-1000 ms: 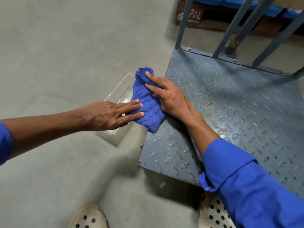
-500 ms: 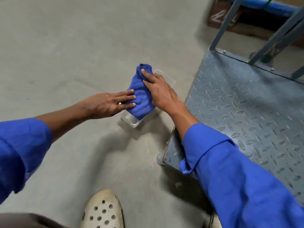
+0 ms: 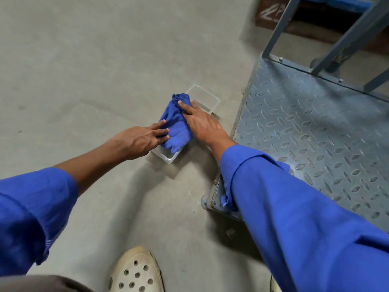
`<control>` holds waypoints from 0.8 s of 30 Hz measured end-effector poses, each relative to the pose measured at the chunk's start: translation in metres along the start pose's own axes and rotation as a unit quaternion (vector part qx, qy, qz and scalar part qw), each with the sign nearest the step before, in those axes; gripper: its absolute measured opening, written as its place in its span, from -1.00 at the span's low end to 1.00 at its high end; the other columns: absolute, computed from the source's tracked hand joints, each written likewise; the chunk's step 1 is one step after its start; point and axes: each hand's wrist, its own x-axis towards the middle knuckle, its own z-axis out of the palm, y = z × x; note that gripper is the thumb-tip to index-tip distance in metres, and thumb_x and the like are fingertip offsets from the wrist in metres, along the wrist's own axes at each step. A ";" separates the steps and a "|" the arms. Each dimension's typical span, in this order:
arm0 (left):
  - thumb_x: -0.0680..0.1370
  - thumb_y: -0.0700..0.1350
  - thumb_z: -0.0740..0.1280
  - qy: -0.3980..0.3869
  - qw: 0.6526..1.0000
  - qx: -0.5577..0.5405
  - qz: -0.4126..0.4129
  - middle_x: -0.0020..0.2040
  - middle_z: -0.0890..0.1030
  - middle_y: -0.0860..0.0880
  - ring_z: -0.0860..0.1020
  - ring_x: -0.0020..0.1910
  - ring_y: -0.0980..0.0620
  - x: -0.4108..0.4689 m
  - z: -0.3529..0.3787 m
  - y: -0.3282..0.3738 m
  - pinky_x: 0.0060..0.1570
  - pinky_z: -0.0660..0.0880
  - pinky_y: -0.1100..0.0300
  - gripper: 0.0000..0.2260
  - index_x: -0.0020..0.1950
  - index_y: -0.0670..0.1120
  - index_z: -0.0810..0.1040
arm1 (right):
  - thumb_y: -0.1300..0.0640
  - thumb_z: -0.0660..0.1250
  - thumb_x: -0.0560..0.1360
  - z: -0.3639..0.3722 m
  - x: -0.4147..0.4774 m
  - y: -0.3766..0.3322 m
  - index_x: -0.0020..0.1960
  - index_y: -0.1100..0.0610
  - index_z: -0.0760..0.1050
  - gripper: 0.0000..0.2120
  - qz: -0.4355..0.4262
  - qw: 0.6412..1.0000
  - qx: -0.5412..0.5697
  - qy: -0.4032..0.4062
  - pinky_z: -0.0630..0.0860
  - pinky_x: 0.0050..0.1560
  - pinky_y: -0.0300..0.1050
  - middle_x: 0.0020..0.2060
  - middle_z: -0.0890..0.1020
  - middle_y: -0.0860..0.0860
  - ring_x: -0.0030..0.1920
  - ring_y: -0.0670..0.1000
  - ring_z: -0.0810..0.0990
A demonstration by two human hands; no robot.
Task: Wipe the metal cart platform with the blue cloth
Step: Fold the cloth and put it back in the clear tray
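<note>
The blue cloth point(image 3: 175, 125) lies bunched in a clear plastic container point(image 3: 203, 95) on the concrete floor, left of the cart. My right hand point(image 3: 201, 123) rests flat on the cloth's right side, fingers extended. From the left, my left hand point(image 3: 140, 140) touches the cloth's edge with its fingertips. The metal cart platform point(image 3: 315, 127), grey diamond plate, fills the right side. Nothing lies on it except my right sleeve crossing its near left corner.
Grey handle bars point(image 3: 341, 34) rise from the platform's far edge. Behind them lies a brown pallet point(image 3: 273, 13) with painted marks. A cream perforated shoe point(image 3: 136, 270) is on the floor at the bottom centre. Bare concrete spreads to the left.
Both hands carried the cloth leftward off the platform's left edge and down into the clear container on the floor. The view swung left, so the platform now sits further right.
</note>
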 end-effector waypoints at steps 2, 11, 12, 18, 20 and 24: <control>0.68 -0.32 -0.01 0.005 1.000 0.008 -0.015 0.78 0.06 -0.13 -0.14 0.77 -0.20 0.000 -0.005 0.007 0.70 0.12 0.04 -0.39 0.76 -0.16 0.12 | 0.18 0.04 0.79 -0.001 0.002 0.004 0.67 0.19 0.26 -0.55 0.001 1.000 -0.014 -0.016 0.28 0.63 0.10 0.74 -0.07 -0.10 0.74 0.08 -0.11; 0.64 0.04 0.02 0.232 0.957 -0.148 -0.087 0.05 0.59 -0.30 0.51 0.03 -0.29 0.006 0.009 0.063 0.15 0.53 -0.23 -0.48 0.34 -0.25 0.58 | -0.20 0.05 0.76 -0.028 -0.018 0.010 0.59 -0.12 0.41 -0.53 -0.055 0.993 -0.108 -0.009 -0.05 0.69 0.16 0.73 0.08 -0.05 0.73 0.04 -0.02; 0.66 0.07 0.01 0.216 0.960 -0.156 -0.085 0.20 0.60 -0.37 0.54 0.16 -0.34 0.008 0.009 0.066 0.25 0.52 -0.26 -0.43 0.43 -0.25 0.55 | -0.23 0.02 0.76 -0.027 -0.021 0.010 0.63 -0.14 0.35 -0.51 -0.056 0.993 -0.104 -0.024 -0.04 0.70 0.14 0.74 0.03 -0.06 0.73 0.04 -0.04; 0.47 0.28 -0.43 0.053 0.973 -0.196 -0.112 0.77 0.03 -0.24 0.00 0.74 -0.33 0.009 -0.003 0.062 0.73 -0.08 -0.16 -0.10 0.80 0.03 -0.06 | -0.30 -0.15 0.74 -0.007 -0.020 0.017 0.73 -0.16 0.05 -0.40 0.001 0.987 -0.096 -0.127 -0.05 0.70 0.17 0.74 -0.12 -0.10 0.74 0.05 -0.11; 0.45 0.28 -0.43 0.056 0.976 -0.182 -0.107 0.76 0.05 -0.25 0.01 0.74 -0.32 0.010 -0.001 0.060 0.72 -0.08 -0.14 -0.09 0.80 0.03 -0.08 | -0.30 -0.15 0.74 -0.003 -0.017 0.017 0.73 -0.18 0.03 -0.42 0.006 0.985 -0.103 -0.135 -0.09 0.70 0.20 0.74 -0.09 -0.11 0.74 0.05 -0.10; 0.54 0.22 -0.26 0.137 0.965 -0.193 -0.113 0.68 0.28 -0.30 0.22 0.67 -0.35 0.008 0.001 0.061 0.66 0.15 -0.19 -0.17 0.76 -0.03 0.19 | -0.22 -0.07 0.76 -0.010 -0.006 0.017 0.73 -0.16 0.02 -0.45 -0.006 0.991 -0.118 -0.063 -0.04 0.70 0.20 0.74 0.05 -0.07 0.73 0.05 -0.01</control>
